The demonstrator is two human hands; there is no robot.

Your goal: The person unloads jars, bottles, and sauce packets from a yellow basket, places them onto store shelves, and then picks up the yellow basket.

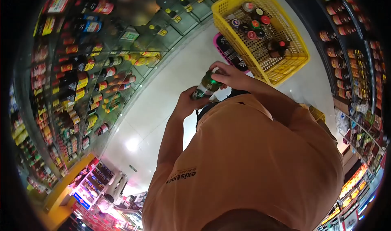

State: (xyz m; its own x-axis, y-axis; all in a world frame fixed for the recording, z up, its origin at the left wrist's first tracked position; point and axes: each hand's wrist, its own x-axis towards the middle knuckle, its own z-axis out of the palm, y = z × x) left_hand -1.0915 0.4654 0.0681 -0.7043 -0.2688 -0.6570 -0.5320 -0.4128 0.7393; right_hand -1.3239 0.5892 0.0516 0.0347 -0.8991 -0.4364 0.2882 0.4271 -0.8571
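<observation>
A green bottle or jar [207, 85] with a pale label is held tilted in front of my waist. My left hand [190, 101] is closed around its lower part. My right hand [229, 75] has its fingers bent over the upper end, hiding the cap. Past my hands, a yellow plastic basket [287, 21] stands on the floor with several lidded jars [255, 24] grouped at its far end. A dark bottle with a red cap [277, 48] is in its nearer part.
A pink-rimmed dark basket [225, 52] sits beside the yellow one. Shelves of bottles and jars [81, 68] line the left, with more shelving [342, 39] on the right. Pale glossy floor [150, 92] lies between. A blurred shape [136, 5] is at the upper left.
</observation>
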